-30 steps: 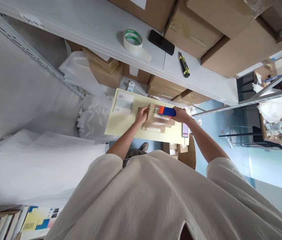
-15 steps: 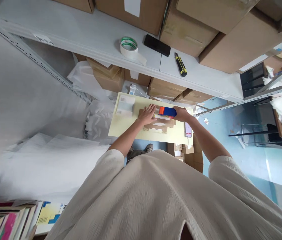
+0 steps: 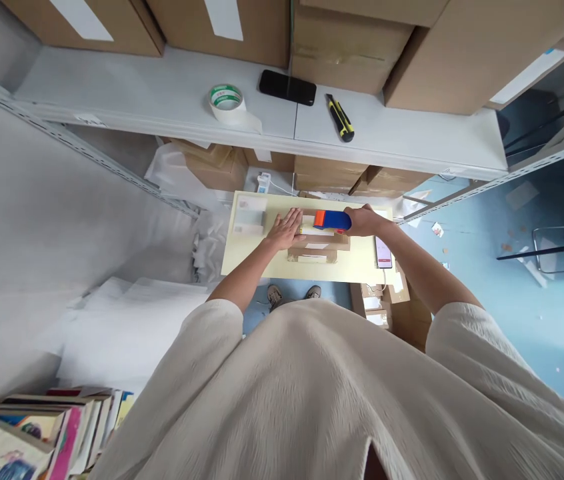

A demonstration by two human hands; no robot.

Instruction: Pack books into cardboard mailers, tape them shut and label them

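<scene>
A small cardboard box (image 3: 332,243) lies on a pale yellow tabletop (image 3: 245,257), with a white label strip facing up. Flat on the box's left part rests my left hand (image 3: 285,230), fingers extended. My right hand (image 3: 361,221) is wrapped round the right end of a blue and orange tape dispenser (image 3: 335,220). The dispenser lies across the top of the box, its orange end towards my left hand. Whether tape touches the cardboard is too small to tell. A lit phone (image 3: 383,253) lies right of the box.
Above the table runs a grey shelf (image 3: 162,93) bearing a tape roll (image 3: 227,105), a black phone (image 3: 287,87), a utility knife (image 3: 341,118) and large cartons (image 3: 347,57). Stacked books (image 3: 77,427) and white sheets (image 3: 112,333) stand at left. Open cartons (image 3: 375,307) sit below the table's right end.
My left hand has slid slightly left on the box. The tape dispenser has shifted a little left, still in my right hand. The head view has also shifted.
</scene>
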